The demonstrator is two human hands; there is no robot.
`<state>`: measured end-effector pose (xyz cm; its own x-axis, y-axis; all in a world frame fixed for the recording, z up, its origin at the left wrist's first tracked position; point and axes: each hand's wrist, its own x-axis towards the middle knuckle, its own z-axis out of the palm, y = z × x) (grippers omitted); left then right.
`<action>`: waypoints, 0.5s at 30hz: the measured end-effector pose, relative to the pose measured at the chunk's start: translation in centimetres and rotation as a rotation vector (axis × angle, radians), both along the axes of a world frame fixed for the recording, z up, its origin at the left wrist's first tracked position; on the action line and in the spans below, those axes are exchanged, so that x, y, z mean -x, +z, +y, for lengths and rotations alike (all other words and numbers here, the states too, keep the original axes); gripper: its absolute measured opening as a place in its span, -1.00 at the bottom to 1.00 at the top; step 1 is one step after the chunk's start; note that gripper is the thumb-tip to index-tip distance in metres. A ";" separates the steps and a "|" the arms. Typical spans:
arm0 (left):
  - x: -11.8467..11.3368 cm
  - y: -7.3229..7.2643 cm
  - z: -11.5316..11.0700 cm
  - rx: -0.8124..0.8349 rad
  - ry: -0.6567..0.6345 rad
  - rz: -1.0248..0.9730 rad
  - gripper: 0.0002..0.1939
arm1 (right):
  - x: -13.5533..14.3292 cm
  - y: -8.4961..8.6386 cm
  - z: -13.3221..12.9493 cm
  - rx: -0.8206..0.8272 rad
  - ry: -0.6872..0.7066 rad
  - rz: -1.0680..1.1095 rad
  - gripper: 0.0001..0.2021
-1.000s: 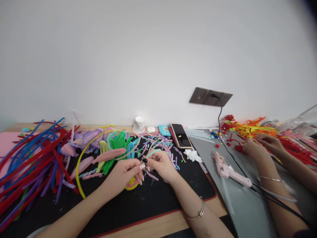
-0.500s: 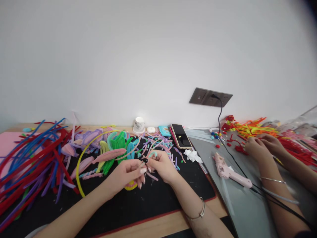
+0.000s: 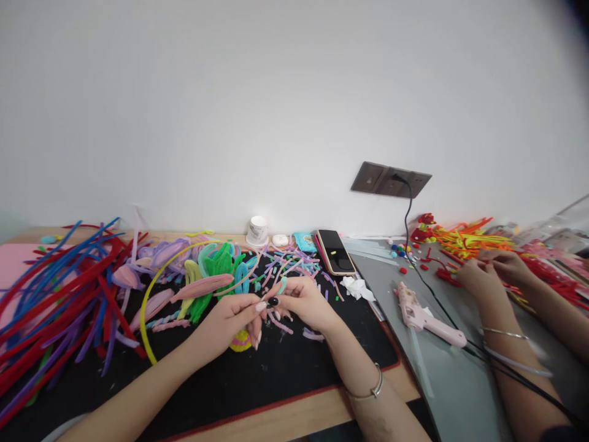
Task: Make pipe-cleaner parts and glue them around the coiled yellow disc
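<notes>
My left hand (image 3: 238, 316) and my right hand (image 3: 299, 304) meet over the black mat, fingertips pinched close together. A short mint-coloured pipe cleaner (image 3: 282, 285) curves up out of my right hand's fingers; its lower part is hidden. My left thumb and index finger are pressed together at the same spot, and what lies between them is too small to make out. Just beneath my left hand, a round yellow and pink fuzzy piece (image 3: 240, 341) lies on the mat. Behind it rest a pink pipe-cleaner petal (image 3: 202, 288) and green looped leaves (image 3: 221, 264).
Red, blue and purple pipe cleaners (image 3: 69, 301) heap at left beside a yellow hoop (image 3: 145, 307). Cut pieces (image 3: 294, 263), a paper cup (image 3: 258, 229) and a phone (image 3: 336, 252) lie behind. Rightward are a pink glue gun (image 3: 427, 322), its cord, and another person's hands (image 3: 488, 273).
My hands have shifted slightly, the fingertips drawing closer together, and the mint pipe cleaner stands more upright. A lilac piece on the mat now shows beside my right wrist.
</notes>
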<state>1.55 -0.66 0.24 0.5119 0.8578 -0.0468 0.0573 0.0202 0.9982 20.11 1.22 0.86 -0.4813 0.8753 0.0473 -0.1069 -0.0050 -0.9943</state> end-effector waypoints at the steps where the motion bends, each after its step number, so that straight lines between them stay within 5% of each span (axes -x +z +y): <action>1: -0.1 -0.3 -0.1 0.098 -0.029 -0.067 -0.69 | -0.1 0.1 0.0 -0.001 0.024 0.006 -0.81; 5: -0.4 -1.3 -0.6 0.463 -0.146 -0.341 -0.70 | 0.0 0.0 -0.1 0.007 0.050 0.054 -0.84; 8: -0.5 -1.2 -0.6 0.495 -0.183 -0.336 -0.68 | 0.3 -0.3 -0.1 0.016 0.021 0.080 -0.84; 15: -0.5 -0.4 -0.4 -0.257 0.170 0.217 -0.80 | 0.8 -0.2 -0.2 0.001 -0.085 -0.076 -0.90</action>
